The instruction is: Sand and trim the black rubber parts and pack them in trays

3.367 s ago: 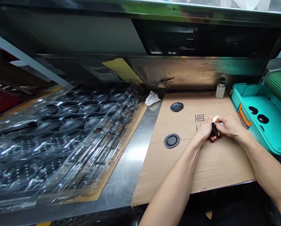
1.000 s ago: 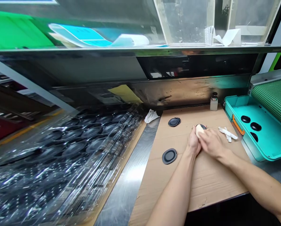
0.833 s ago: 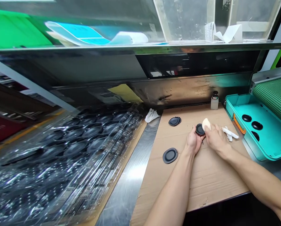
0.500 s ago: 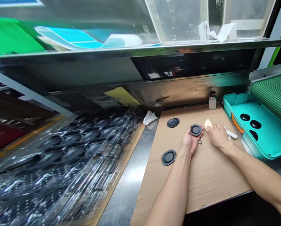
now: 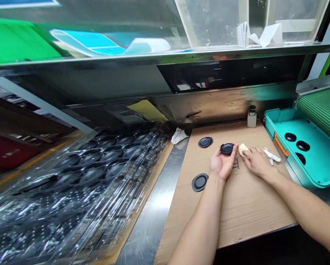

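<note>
Over the cardboard sheet (image 5: pixel 192 224), my left hand (image 5: pixel 221 163) is turned palm up, its fingers closed round the edge of a round black plastic cap (image 5: pixel 227 148). Just to the right, my right hand (image 5: pixel 257 161) grips a cream-coloured sponge pad (image 5: pixel 242 149), which is close to the cap but apart from it. A crumpled white cloth (image 5: pixel 271 155) lies beside the right hand. Further left on the cardboard lie a dark round cap (image 5: pixel 205 142) near the back and a larger-looking one (image 5: pixel 199 182) by my left forearm.
At the right stands a turquoise tray (image 5: pixel 319 180) with several black caps in it, beside a green conveyor belt (image 5: pixel 323 106). A small bottle (image 5: pixel 252 117) stands at the back. Clear plastic blister trays (image 5: pixel 93 176) of black parts fill the left. A metal shelf edge (image 5: pixel 165 55) crosses above.
My left hand has tilted the cap, so it now shows more edge-on. The right hand with the sponge pad stays close by. The view has shifted slightly.
</note>
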`<act>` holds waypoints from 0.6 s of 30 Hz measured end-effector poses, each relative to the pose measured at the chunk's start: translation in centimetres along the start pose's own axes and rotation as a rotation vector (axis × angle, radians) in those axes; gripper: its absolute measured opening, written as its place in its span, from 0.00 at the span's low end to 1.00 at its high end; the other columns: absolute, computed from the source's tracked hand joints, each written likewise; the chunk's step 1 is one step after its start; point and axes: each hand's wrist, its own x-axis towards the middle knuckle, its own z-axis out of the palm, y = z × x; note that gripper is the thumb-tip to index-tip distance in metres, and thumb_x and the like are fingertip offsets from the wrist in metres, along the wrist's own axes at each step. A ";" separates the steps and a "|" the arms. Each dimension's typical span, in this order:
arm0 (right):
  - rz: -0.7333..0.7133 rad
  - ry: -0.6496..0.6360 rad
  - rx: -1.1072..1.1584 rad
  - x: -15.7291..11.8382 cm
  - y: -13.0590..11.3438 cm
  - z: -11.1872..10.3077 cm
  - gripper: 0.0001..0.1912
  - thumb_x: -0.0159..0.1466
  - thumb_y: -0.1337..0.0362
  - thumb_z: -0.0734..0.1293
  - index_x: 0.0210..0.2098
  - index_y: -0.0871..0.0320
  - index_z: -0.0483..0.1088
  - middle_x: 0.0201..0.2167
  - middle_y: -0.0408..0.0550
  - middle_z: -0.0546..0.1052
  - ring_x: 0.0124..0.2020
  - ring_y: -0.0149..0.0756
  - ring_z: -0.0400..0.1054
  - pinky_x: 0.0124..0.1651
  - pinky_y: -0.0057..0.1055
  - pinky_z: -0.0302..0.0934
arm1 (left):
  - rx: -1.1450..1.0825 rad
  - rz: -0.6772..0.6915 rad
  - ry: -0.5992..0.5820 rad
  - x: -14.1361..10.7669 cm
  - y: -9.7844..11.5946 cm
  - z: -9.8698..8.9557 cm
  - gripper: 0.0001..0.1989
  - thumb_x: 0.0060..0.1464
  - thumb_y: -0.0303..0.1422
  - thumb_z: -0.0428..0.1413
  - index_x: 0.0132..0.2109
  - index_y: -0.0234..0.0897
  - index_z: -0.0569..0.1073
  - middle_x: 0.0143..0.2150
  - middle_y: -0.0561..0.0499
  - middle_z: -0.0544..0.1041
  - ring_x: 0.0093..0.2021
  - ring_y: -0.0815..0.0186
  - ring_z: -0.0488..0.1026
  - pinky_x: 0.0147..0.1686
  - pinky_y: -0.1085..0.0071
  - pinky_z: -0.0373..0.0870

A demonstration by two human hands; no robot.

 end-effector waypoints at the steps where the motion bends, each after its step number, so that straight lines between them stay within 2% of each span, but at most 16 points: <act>1: 0.003 -0.001 0.005 0.0 0.0 0.0 0.16 0.73 0.57 0.60 0.55 0.51 0.74 0.53 0.52 0.77 0.53 0.46 0.65 0.52 0.38 0.57 | 0.003 -0.001 -0.002 0.0 0.1 0.0 0.27 0.72 0.46 0.41 0.60 0.27 0.70 0.47 0.35 0.79 0.47 0.60 0.80 0.40 0.71 0.82; 4: 0.009 -0.005 0.004 0.0 0.0 -0.1 0.16 0.73 0.57 0.60 0.54 0.50 0.74 0.53 0.52 0.76 0.53 0.46 0.65 0.51 0.38 0.57 | 0.039 -0.006 0.009 0.0 0.1 -0.1 0.33 0.68 0.55 0.41 0.59 0.29 0.71 0.43 0.38 0.78 0.36 0.67 0.79 0.32 0.77 0.80; 6: 0.008 -0.006 0.004 0.0 -0.1 -0.1 0.16 0.74 0.57 0.59 0.54 0.50 0.74 0.53 0.52 0.77 0.53 0.46 0.65 0.50 0.38 0.57 | 0.060 -0.032 0.019 0.1 0.0 -0.4 0.36 0.67 0.57 0.41 0.58 0.28 0.71 0.41 0.39 0.78 0.31 0.69 0.78 0.29 0.80 0.78; 9: 0.012 -0.006 0.008 0.1 -0.1 -0.1 0.17 0.74 0.57 0.58 0.55 0.50 0.74 0.53 0.52 0.76 0.53 0.46 0.65 0.49 0.38 0.57 | 0.066 -0.061 0.020 0.3 -0.3 -0.6 0.37 0.66 0.57 0.40 0.56 0.25 0.72 0.37 0.39 0.79 0.30 0.69 0.78 0.29 0.81 0.77; 15: -0.004 0.011 0.013 0.1 0.2 0.1 0.16 0.74 0.56 0.59 0.54 0.49 0.74 0.52 0.50 0.77 0.52 0.46 0.65 0.50 0.38 0.56 | 0.094 -0.056 0.019 0.3 -0.4 -0.5 0.36 0.68 0.55 0.38 0.50 0.27 0.75 0.36 0.40 0.79 0.29 0.68 0.78 0.26 0.79 0.77; 18: -0.004 0.025 0.008 0.1 0.2 0.2 0.16 0.74 0.56 0.59 0.54 0.50 0.74 0.51 0.50 0.77 0.51 0.46 0.65 0.48 0.37 0.56 | 0.141 -0.039 0.017 0.5 -0.6 -0.7 0.35 0.68 0.56 0.40 0.46 0.26 0.76 0.37 0.38 0.79 0.31 0.68 0.78 0.29 0.78 0.78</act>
